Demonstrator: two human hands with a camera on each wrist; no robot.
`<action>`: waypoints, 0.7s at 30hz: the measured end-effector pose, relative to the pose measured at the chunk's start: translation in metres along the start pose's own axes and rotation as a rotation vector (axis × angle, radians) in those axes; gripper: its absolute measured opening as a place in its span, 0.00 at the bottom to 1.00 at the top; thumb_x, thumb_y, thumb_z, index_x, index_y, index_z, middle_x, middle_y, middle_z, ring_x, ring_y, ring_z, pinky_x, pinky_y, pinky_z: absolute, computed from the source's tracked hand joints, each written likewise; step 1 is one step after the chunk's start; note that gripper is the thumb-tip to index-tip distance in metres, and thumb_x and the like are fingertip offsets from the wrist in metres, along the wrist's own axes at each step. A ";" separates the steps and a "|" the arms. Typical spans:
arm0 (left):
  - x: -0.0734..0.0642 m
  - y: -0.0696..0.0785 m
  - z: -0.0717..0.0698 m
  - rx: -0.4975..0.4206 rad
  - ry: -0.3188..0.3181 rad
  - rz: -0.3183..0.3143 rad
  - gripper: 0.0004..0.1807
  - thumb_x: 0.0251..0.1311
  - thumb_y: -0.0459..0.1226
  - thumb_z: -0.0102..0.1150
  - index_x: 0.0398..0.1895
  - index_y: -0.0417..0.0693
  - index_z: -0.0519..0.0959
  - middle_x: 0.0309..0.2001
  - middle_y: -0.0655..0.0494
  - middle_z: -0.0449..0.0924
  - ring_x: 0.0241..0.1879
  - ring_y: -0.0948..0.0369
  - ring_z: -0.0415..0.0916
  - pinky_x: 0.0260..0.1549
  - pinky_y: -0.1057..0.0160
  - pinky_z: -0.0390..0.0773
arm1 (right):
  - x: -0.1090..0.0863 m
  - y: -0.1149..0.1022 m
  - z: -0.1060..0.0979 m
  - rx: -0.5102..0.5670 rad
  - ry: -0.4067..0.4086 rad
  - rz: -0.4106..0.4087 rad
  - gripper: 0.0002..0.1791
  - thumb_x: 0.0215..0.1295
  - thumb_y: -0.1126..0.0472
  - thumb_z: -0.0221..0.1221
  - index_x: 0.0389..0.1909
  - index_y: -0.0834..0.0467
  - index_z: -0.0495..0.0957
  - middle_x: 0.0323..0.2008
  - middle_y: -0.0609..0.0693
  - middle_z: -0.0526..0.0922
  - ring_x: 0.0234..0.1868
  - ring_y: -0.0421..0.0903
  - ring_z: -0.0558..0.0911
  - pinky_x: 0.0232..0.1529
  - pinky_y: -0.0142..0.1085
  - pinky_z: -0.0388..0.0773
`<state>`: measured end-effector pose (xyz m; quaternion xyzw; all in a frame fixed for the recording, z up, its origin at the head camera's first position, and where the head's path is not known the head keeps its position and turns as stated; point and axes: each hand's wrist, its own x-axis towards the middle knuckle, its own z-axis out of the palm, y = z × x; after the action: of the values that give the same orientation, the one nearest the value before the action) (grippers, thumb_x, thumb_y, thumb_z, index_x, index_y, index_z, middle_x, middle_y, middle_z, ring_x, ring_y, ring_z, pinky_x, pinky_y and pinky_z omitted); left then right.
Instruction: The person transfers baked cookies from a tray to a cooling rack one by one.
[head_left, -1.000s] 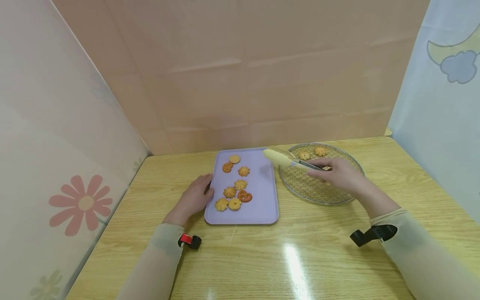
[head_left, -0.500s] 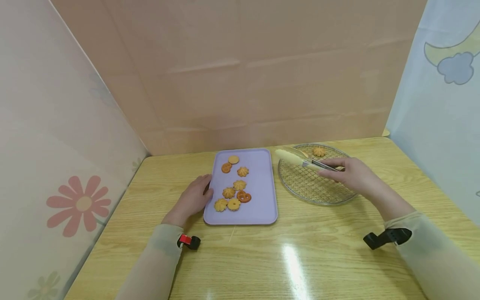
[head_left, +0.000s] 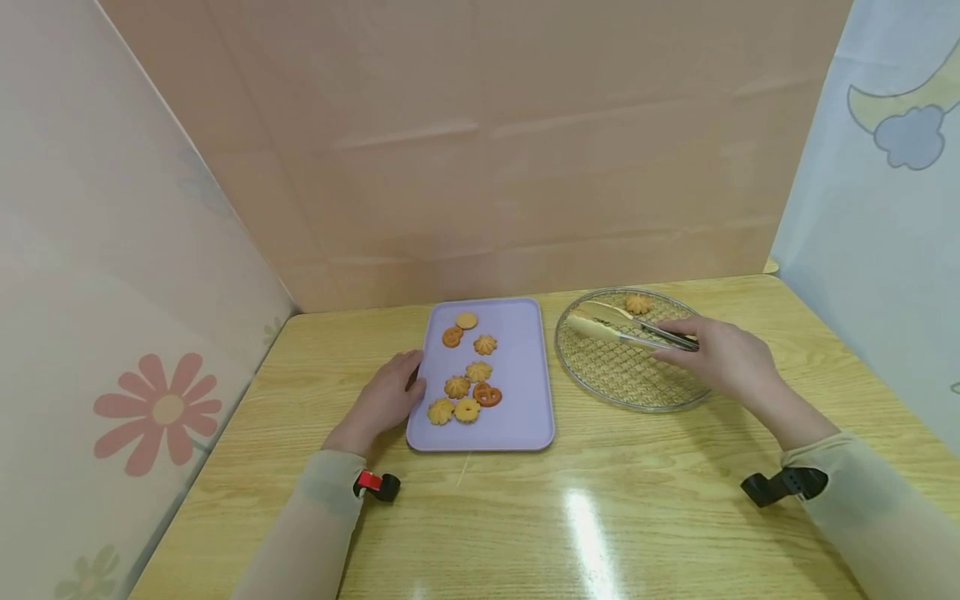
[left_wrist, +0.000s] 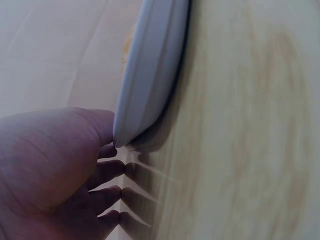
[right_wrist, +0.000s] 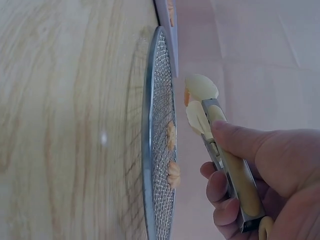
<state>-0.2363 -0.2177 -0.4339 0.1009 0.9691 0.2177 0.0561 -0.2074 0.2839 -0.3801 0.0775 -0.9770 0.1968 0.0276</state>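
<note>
My right hand [head_left: 727,358] grips a pair of tongs [right_wrist: 235,175] by the handle, thumb on one arm and fingers curled round the other. Their pale, wide tips point left over a round wire mesh rack [head_left: 622,383]. An orange-brown edge [right_wrist: 187,96] shows at the tips in the right wrist view. A ridged cookie [head_left: 638,303] lies at the rack's back; another cookie [right_wrist: 171,136] shows there in the right wrist view. My left hand [head_left: 382,400] rests at the left side of a lilac tray [head_left: 525,367], its thumb at the rim and its fingers on the table.
On the tray lie several cookies, among them a flower-shaped one [head_left: 485,344], a plain round one [head_left: 467,321] and a pretzel [head_left: 487,394]. The wooden table [head_left: 510,517] meets a peach back panel [head_left: 480,167], with patterned side walls.
My right hand has carried the tongs rightward from the tray's edge to over the rack, and their tips now stand lower. The left hand and tray have stayed in place.
</note>
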 end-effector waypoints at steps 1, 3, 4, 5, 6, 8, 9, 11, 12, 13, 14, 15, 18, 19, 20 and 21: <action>0.000 0.000 0.000 0.001 0.000 0.001 0.34 0.85 0.41 0.52 0.87 0.37 0.61 0.85 0.40 0.61 0.87 0.40 0.49 0.84 0.40 0.53 | 0.000 0.001 0.001 -0.005 0.007 -0.003 0.36 0.73 0.41 0.72 0.74 0.56 0.81 0.64 0.71 0.84 0.36 0.57 0.85 0.23 0.43 0.72; 0.000 -0.001 0.001 0.002 0.001 0.003 0.34 0.85 0.40 0.52 0.87 0.37 0.61 0.85 0.40 0.61 0.86 0.39 0.49 0.84 0.39 0.53 | 0.000 0.001 0.003 -0.017 0.021 -0.013 0.35 0.73 0.43 0.73 0.73 0.57 0.82 0.61 0.70 0.85 0.35 0.54 0.84 0.22 0.43 0.72; 0.000 -0.001 0.001 0.000 0.001 0.004 0.34 0.85 0.40 0.52 0.87 0.37 0.61 0.85 0.40 0.61 0.86 0.39 0.49 0.84 0.39 0.53 | 0.000 0.002 0.004 -0.022 0.026 -0.019 0.34 0.73 0.43 0.73 0.72 0.57 0.82 0.61 0.70 0.86 0.35 0.54 0.85 0.22 0.43 0.72; 0.000 -0.001 0.001 0.000 0.001 0.005 0.34 0.85 0.40 0.52 0.87 0.37 0.61 0.85 0.39 0.61 0.86 0.39 0.49 0.84 0.39 0.53 | 0.000 0.002 0.004 -0.030 0.033 -0.024 0.34 0.72 0.44 0.73 0.72 0.57 0.82 0.61 0.70 0.85 0.36 0.55 0.86 0.22 0.44 0.73; 0.000 -0.001 0.001 -0.001 0.001 0.005 0.34 0.85 0.40 0.52 0.87 0.37 0.61 0.85 0.39 0.61 0.86 0.39 0.49 0.84 0.39 0.53 | 0.000 0.003 0.005 -0.036 0.036 -0.027 0.34 0.72 0.44 0.73 0.72 0.57 0.83 0.62 0.70 0.85 0.36 0.56 0.86 0.22 0.44 0.73; 0.000 0.000 0.001 -0.005 0.002 0.006 0.34 0.85 0.40 0.52 0.87 0.37 0.61 0.85 0.39 0.61 0.86 0.39 0.49 0.84 0.39 0.53 | 0.000 0.003 0.006 -0.047 0.040 -0.032 0.33 0.72 0.44 0.74 0.71 0.57 0.83 0.63 0.71 0.84 0.38 0.59 0.87 0.22 0.45 0.74; 0.000 0.000 0.001 -0.007 0.002 0.005 0.34 0.85 0.40 0.52 0.87 0.37 0.61 0.85 0.39 0.61 0.86 0.39 0.49 0.84 0.39 0.53 | 0.000 0.004 0.006 -0.051 0.039 -0.031 0.33 0.72 0.45 0.74 0.71 0.57 0.83 0.64 0.72 0.83 0.38 0.60 0.88 0.21 0.45 0.74; 0.000 0.000 0.001 -0.008 0.001 0.001 0.34 0.85 0.40 0.53 0.87 0.38 0.61 0.85 0.40 0.61 0.86 0.39 0.49 0.84 0.39 0.53 | 0.000 0.004 0.007 -0.059 0.038 -0.030 0.34 0.72 0.45 0.74 0.72 0.57 0.82 0.66 0.73 0.81 0.40 0.64 0.88 0.21 0.46 0.75; 0.000 0.000 0.001 -0.008 0.002 -0.001 0.34 0.85 0.40 0.53 0.87 0.38 0.61 0.85 0.40 0.61 0.86 0.40 0.49 0.84 0.40 0.53 | 0.000 0.004 0.007 -0.060 0.036 -0.030 0.34 0.72 0.45 0.74 0.72 0.57 0.82 0.67 0.73 0.80 0.41 0.66 0.88 0.21 0.46 0.75; 0.000 0.000 0.001 -0.008 0.001 -0.002 0.34 0.85 0.40 0.53 0.87 0.38 0.61 0.85 0.40 0.61 0.86 0.40 0.49 0.84 0.40 0.53 | 0.001 0.004 0.007 -0.062 0.035 -0.029 0.34 0.72 0.45 0.74 0.72 0.58 0.82 0.68 0.74 0.79 0.43 0.67 0.88 0.21 0.47 0.76; 0.000 0.000 0.001 -0.007 0.001 -0.003 0.34 0.85 0.40 0.53 0.87 0.38 0.61 0.85 0.40 0.61 0.86 0.40 0.49 0.84 0.40 0.53 | 0.001 0.004 0.008 -0.063 0.033 -0.028 0.34 0.72 0.45 0.73 0.72 0.58 0.82 0.69 0.74 0.78 0.45 0.69 0.88 0.22 0.47 0.76; 0.000 0.000 0.001 -0.007 0.002 -0.003 0.34 0.85 0.41 0.53 0.87 0.38 0.61 0.85 0.40 0.61 0.86 0.40 0.49 0.84 0.40 0.53 | 0.001 0.004 0.008 -0.064 0.031 -0.027 0.34 0.72 0.45 0.74 0.72 0.58 0.82 0.68 0.74 0.79 0.44 0.68 0.88 0.22 0.47 0.76; 0.000 0.000 0.001 -0.007 0.004 -0.001 0.34 0.85 0.40 0.53 0.87 0.38 0.61 0.85 0.40 0.61 0.87 0.40 0.49 0.84 0.40 0.53 | 0.001 0.005 0.008 -0.063 0.023 -0.025 0.34 0.72 0.44 0.74 0.72 0.58 0.82 0.68 0.73 0.80 0.44 0.67 0.88 0.22 0.47 0.77; -0.001 0.000 0.000 -0.008 0.005 0.001 0.34 0.85 0.40 0.53 0.87 0.38 0.61 0.85 0.40 0.61 0.87 0.40 0.49 0.84 0.39 0.53 | 0.001 0.005 0.008 -0.063 0.019 -0.024 0.34 0.72 0.44 0.74 0.72 0.58 0.82 0.67 0.73 0.80 0.43 0.67 0.89 0.22 0.47 0.77; -0.001 0.000 0.001 -0.009 0.006 0.002 0.34 0.85 0.40 0.53 0.87 0.38 0.61 0.85 0.40 0.61 0.87 0.40 0.49 0.84 0.39 0.53 | 0.001 0.006 0.008 -0.062 0.015 -0.023 0.35 0.72 0.44 0.74 0.72 0.58 0.82 0.67 0.72 0.81 0.43 0.66 0.89 0.22 0.47 0.77; -0.001 0.000 0.001 -0.009 0.006 0.003 0.34 0.85 0.40 0.53 0.87 0.38 0.61 0.85 0.40 0.61 0.87 0.40 0.49 0.84 0.39 0.53 | 0.001 0.006 0.008 -0.062 0.011 -0.022 0.35 0.72 0.44 0.74 0.72 0.58 0.82 0.66 0.72 0.81 0.43 0.66 0.89 0.22 0.47 0.77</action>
<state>-0.2357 -0.2180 -0.4346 0.1015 0.9681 0.2227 0.0534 -0.2094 0.2857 -0.3900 0.0865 -0.9815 0.1666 0.0374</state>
